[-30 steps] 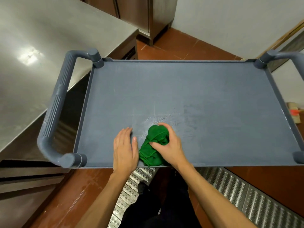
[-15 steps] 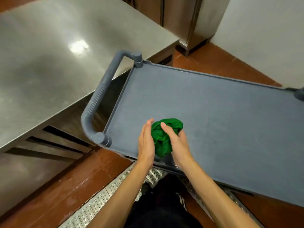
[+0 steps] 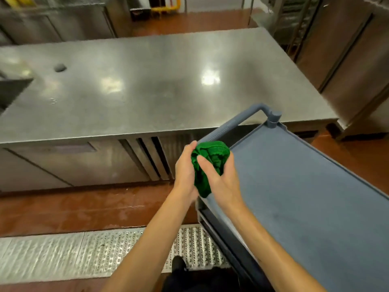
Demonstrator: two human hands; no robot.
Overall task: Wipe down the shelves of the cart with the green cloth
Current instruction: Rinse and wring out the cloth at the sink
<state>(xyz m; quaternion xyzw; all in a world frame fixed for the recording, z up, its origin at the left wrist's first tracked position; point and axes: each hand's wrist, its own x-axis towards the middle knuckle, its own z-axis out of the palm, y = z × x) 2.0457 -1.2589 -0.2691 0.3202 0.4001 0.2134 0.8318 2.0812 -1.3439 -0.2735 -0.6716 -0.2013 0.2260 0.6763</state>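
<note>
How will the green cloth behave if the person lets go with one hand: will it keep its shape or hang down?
The green cloth is bunched between the left hand and the right hand, so it is probably soft and floppy. A loose end already droops below the palms, so it would likely hang. It looks light and unlikely to slip.

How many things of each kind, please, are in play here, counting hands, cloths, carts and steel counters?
Hands: 2, the left hand and the right hand, both gripping the cloth.
Green cloth: 1, bunched between the hands.
Grey cart: 1.
Steel counter: 1 beside the cart; the units behind it are too blurred to count.
Total: 5.
</note>
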